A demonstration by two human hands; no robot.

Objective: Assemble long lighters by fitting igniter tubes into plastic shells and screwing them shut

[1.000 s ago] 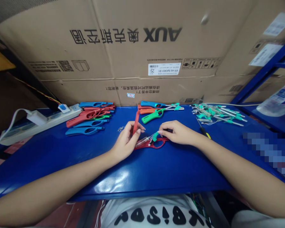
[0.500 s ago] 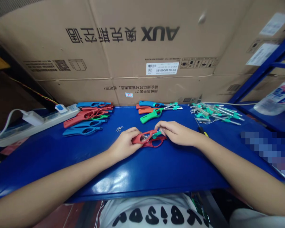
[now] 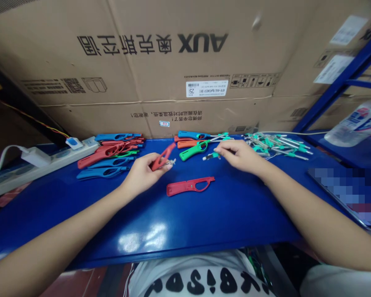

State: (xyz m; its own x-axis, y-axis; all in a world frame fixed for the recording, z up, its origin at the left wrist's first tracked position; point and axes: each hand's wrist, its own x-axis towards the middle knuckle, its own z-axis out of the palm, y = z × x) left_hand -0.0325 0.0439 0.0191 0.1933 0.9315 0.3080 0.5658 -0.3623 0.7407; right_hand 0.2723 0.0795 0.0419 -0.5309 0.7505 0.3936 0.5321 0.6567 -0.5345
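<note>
My left hand is closed on a red lighter shell half, which it holds tilted above the table. Small silvery bits show at its fingertips; whether they are held or lie behind, I cannot tell. A second red shell half lies flat on the blue table, its hollow side up. My right hand pinches a lighter's inner part, with green, black and white sections. Beyond, between the hands, lie a green lighter, a blue one and an orange one, metal rods sticking out.
Red, blue and green lighter shells are stacked at the left, beside a white power strip. Several metal rods with green triggers form a pile at the right. A large cardboard box walls off the back. A plastic bottle stands far right.
My hands have parted. The left has moved left with one red shell half; the right has drawn the inner part away to the right. The other red half now lies uncovered on the table.
</note>
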